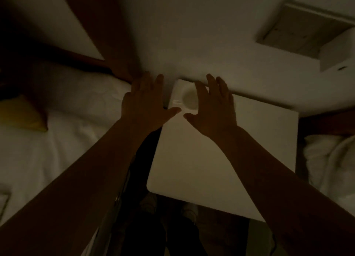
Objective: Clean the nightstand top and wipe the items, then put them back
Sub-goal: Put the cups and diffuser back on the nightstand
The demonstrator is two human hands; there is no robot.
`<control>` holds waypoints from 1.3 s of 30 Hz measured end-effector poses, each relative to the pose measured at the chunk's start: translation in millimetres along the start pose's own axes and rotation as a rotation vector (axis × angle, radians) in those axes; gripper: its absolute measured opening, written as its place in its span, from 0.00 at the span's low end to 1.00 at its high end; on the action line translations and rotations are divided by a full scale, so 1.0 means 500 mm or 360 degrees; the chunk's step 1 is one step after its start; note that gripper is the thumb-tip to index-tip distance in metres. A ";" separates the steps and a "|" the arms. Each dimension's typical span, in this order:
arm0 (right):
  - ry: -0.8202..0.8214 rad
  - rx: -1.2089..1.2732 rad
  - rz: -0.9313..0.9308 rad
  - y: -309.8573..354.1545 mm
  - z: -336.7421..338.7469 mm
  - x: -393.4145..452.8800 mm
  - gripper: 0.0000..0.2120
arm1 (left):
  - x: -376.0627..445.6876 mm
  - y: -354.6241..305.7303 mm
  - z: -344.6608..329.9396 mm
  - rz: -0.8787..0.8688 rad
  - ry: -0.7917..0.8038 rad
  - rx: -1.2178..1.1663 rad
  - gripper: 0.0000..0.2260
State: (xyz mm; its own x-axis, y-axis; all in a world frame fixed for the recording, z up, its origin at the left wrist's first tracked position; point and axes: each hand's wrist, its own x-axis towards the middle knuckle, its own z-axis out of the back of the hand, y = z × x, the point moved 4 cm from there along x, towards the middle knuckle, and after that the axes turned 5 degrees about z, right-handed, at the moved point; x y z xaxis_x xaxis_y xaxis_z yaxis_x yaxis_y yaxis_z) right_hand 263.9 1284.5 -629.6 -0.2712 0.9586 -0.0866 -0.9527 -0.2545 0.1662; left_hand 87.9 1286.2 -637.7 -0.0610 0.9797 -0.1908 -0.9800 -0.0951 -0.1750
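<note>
Nightstand top (pixel 221 159) dim; both hands, left hand (pixel 148 104) and right hand (pixel 213 109), spread wide and empty around pale round item (pixel 189 100), should grip gently, lift straight.

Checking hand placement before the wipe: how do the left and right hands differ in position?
The left hand hovers over the gap beside the bed, off the nightstand top; the right hand is over its far corner, partly covering a round pale object. Both are open, fingers spread, holding nothing.
</note>
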 end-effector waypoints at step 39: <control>0.0664 -0.0270 0.1764 1.084 -0.362 -0.232 0.28 | -0.834 0.807 -0.196 0.1884 -0.0530 -0.0943 0.28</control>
State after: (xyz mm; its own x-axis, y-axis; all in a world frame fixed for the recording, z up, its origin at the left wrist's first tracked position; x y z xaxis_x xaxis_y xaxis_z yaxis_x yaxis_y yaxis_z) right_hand -245.8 1012.1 -707.3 -0.9502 0.0994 -0.2952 -0.1696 -0.9600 0.2226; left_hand -263.6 821.9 -723.5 -0.9246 0.2474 -0.2896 -0.0872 -0.8777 -0.4712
